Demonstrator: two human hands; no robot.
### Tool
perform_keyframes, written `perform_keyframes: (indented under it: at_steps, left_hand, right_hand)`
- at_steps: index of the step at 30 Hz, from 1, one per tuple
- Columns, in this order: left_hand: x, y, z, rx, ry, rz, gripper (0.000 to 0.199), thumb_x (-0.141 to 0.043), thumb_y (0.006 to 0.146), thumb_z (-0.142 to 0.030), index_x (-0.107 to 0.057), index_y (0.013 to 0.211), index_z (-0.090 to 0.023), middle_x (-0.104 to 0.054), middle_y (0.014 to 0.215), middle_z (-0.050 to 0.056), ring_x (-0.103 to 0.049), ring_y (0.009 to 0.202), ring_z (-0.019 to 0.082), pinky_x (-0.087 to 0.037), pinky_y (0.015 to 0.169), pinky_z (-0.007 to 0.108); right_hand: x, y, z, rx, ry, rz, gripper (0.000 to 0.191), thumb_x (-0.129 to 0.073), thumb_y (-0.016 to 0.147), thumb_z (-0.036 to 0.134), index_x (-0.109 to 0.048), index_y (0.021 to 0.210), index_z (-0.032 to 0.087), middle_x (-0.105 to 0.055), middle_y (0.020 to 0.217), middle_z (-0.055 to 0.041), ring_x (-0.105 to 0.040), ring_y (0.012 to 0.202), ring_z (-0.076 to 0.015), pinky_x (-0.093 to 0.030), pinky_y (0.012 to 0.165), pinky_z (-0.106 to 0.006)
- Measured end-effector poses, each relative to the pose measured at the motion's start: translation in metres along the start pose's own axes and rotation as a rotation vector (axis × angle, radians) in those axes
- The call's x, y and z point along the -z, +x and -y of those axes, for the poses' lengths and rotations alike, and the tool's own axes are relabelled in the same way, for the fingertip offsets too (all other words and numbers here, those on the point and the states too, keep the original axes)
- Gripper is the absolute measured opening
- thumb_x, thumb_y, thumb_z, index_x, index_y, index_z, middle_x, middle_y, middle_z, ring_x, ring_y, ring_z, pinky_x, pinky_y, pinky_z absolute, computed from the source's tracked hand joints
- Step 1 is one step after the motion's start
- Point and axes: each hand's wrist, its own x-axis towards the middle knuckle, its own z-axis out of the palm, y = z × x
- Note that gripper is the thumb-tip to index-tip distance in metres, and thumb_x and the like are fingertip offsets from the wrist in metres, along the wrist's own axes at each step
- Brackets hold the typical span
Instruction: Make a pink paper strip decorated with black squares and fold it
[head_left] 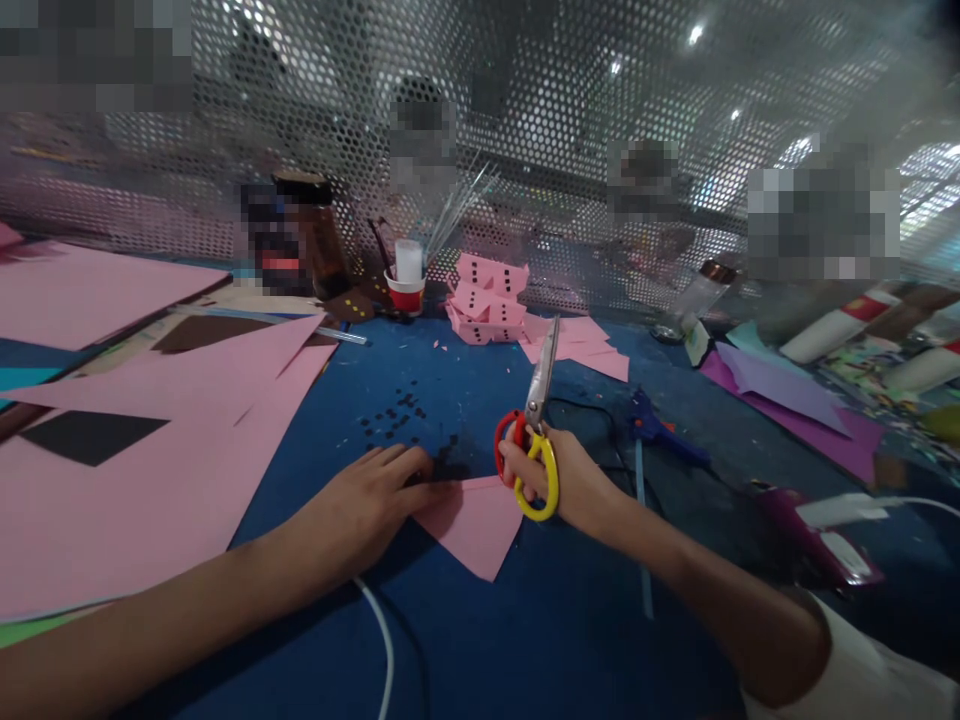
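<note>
My right hand (577, 480) is closed on scissors (541, 385) with one red and one yellow handle loop. The blades point up and away and look nearly closed. On the blue table, a small piece of pink paper (480, 525) lies between my hands. My left hand (382, 495) rests at its left edge, fingers bent, the thumb holding the paper's upper side. Part of the paper is hidden under that hand. Small black paper bits (397, 410) are scattered just beyond my left fingers.
Large pink sheets (187, 470) cover the left side. Folded pink pieces with black dots (487, 300) stand ahead near a cup (407, 290). A blue glue gun (664, 430) with a cord lies right, near purple sheets (795, 400). A perforated metal screen (547, 120) rises behind.
</note>
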Motion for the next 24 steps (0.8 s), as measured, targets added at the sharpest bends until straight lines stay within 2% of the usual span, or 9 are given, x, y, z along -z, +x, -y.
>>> perform_keyframes:
  at_steps: [6, 12, 18, 24]
  left_hand:
    - [0.0015, 0.0012, -0.0002, 0.009, -0.022, 0.02, 0.046, -0.038, 0.093, -0.004, -0.061, 0.124, -0.028, -0.058, 0.101, 0.008, -0.055, 0.086, 0.021, -0.046, 0.08, 0.036]
    - [0.0012, 0.0009, 0.0001, -0.002, -0.02, 0.009, 0.045, -0.038, 0.094, -0.005, -0.06, 0.125, -0.027, -0.058, 0.101, 0.008, -0.055, 0.089, 0.021, -0.046, 0.081, 0.037]
    - [-0.0011, 0.0003, 0.0021, -0.002, -0.026, 0.008, 0.044, -0.037, 0.094, -0.006, -0.06, 0.125, -0.028, -0.058, 0.099, 0.007, -0.055, 0.086, 0.021, -0.046, 0.08, 0.037]
    - [0.0001, 0.0014, 0.0008, -0.001, -0.01, -0.005, 0.046, -0.037, 0.094, -0.004, -0.06, 0.125, -0.028, -0.058, 0.101, 0.008, -0.054, 0.084, 0.02, -0.045, 0.079, 0.036]
  right_hand:
    - [0.0115, 0.0017, -0.0024, 0.034, -0.063, 0.034, 0.026, -0.058, 0.089, 0.045, -0.051, 0.094, 0.02, -0.059, 0.069, 0.002, -0.052, 0.052, -0.0091, -0.042, 0.047, -0.021]
    - [0.0117, -0.0007, -0.0001, 0.004, -0.146, 0.029, 0.028, -0.059, 0.088, 0.046, -0.052, 0.092, 0.02, -0.056, 0.067, 0.0024, -0.046, 0.049, -0.0084, -0.039, 0.046, -0.022]
    - [0.0117, -0.0025, -0.0015, -0.012, -0.118, 0.025, 0.025, -0.057, 0.09, 0.045, -0.051, 0.091, 0.021, -0.055, 0.067, 0.0028, -0.043, 0.049, -0.0081, -0.038, 0.047, -0.021]
    - [0.003, -0.0032, -0.0004, 0.038, -0.034, 0.027, 0.03, -0.059, 0.089, 0.049, -0.05, 0.091, 0.021, -0.056, 0.068, 0.0029, -0.047, 0.05, -0.0084, -0.04, 0.048, -0.021]
